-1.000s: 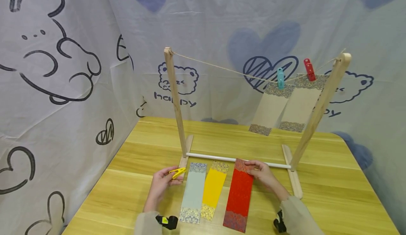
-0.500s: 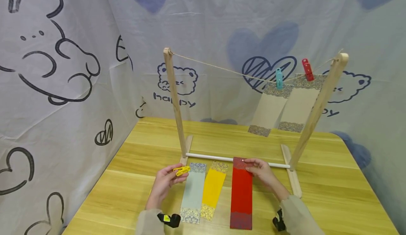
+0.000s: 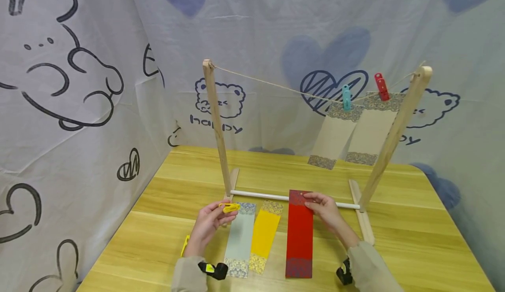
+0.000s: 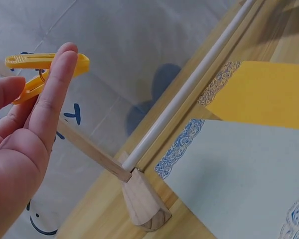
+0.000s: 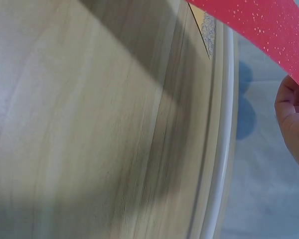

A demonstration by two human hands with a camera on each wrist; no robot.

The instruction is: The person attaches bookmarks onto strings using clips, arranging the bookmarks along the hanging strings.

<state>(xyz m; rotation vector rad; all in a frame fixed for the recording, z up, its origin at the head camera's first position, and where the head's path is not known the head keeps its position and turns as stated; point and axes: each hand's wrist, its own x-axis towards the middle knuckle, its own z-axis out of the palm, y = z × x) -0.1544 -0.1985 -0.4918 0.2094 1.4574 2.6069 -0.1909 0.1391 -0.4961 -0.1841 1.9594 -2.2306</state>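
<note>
My left hand pinches a yellow clothespin between thumb and fingers, and the left wrist view shows this clothespin from the side. With my right hand I grip the upper right edge of a red paper strip that has patterned bands at both ends. In the right wrist view the strip's gold-flecked face rises over the table, casting a shadow. Between my hands lie a pale blue-green strip, just below the left fingers, and a yellow strip.
A wooden frame with a left post, right post and white crossbar stands behind. Its string carries two cream strips under a blue clothespin and red clothespin. Another yellow piece lies by my left wrist.
The red strip has come up off the table, swung from slanted to straight and risen with my right hand. My left hand has moved slightly right and up, turning the yellow clothespin.
</note>
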